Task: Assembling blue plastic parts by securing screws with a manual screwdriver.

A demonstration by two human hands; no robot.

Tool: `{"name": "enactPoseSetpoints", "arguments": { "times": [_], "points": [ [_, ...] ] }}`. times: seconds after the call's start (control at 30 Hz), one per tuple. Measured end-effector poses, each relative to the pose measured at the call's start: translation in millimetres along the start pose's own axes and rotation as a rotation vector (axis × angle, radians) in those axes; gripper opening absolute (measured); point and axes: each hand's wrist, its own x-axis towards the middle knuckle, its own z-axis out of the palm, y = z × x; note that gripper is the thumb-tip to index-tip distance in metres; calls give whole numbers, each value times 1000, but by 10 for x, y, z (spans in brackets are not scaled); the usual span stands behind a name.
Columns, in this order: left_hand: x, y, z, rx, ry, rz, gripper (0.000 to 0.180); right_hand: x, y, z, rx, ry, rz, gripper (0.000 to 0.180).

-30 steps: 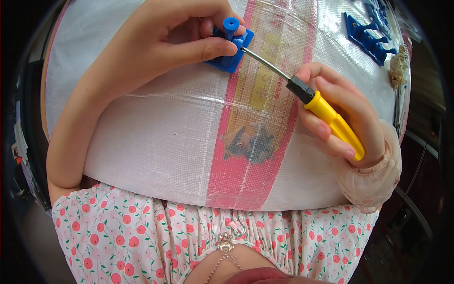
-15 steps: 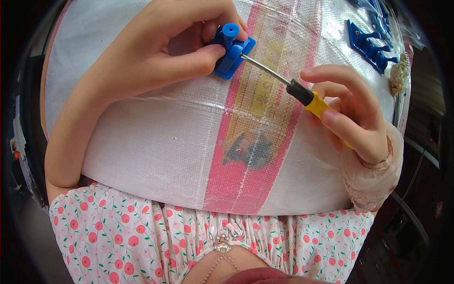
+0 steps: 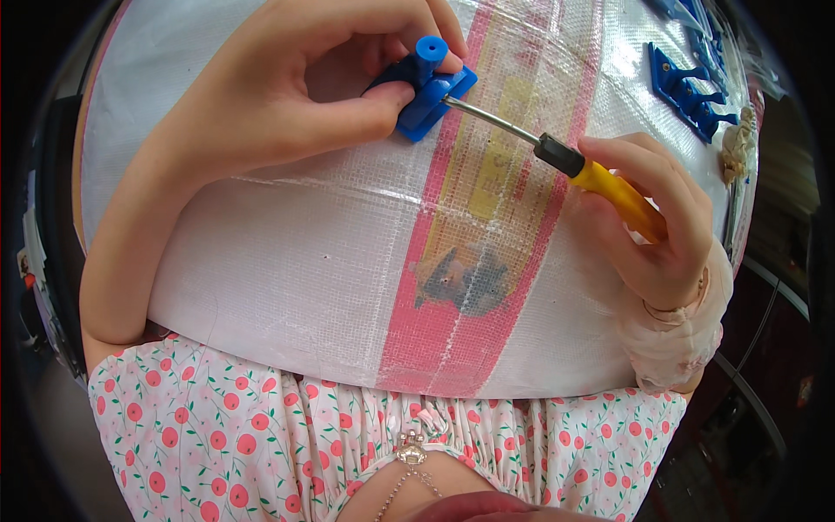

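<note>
Between the thumb and fingers of my left hand (image 3: 348, 87) is a blue plastic part (image 3: 424, 109) with a flat base and a round knob standing up from it. My right hand (image 3: 665, 196) is closed around the yellow handle of a screwdriver (image 3: 622, 198), which has a black collar and a thin metal shaft. The shaft slants up to the left, and its tip meets the side of the blue part near the base. Whatever the tip touches there is too small to make out.
A white woven plastic sheet (image 3: 287, 252) with a pink and yellow stripe covers the round table. Beyond my right hand lie a blue part with several hooks (image 3: 687, 91), other blue pieces in clear plastic, and a small beige lump (image 3: 738, 143).
My right hand has changed its hold on the screwdriver: the fingers have curled further round, and more of the yellow handle shows. The blue part has shifted very slightly; the tip stays against it.
</note>
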Motion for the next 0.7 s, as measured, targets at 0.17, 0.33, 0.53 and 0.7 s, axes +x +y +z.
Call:
{"name": "enactPoseSetpoints", "arguments": {
  "times": [0.17,0.33,0.53,0.7],
  "points": [
    [-18,4,-6,-32,37,-16,25,-16,34,29,-339,118,-149,44],
    [-5,14,-3,56,40,-55,24,5,99,42,-529,219,-325,42],
    [3,-16,-4,-18,60,-108,25,2,108,28,-577,262,-348,42],
    [4,-34,6,-50,72,-132,27,-23,41,41,-583,238,-289,41]
  ]
}}
